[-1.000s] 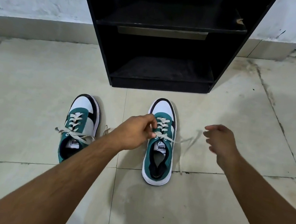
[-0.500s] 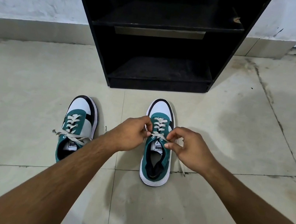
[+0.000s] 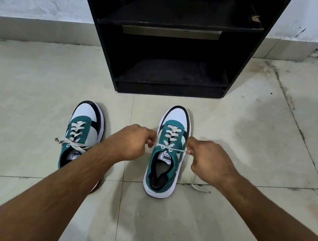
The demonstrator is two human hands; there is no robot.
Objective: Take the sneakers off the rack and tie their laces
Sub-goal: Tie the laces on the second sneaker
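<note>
Hands, left (image 3: 129, 142) and right (image 3: 207, 161), each grip clamped on right sneaker's (image 3: 167, 153) lace (image 3: 170, 148), pulled taut

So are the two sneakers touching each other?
Apart. The head view shows bare floor tile between the left sneaker and the right sneaker, with the left hand reaching across that gap.
</note>
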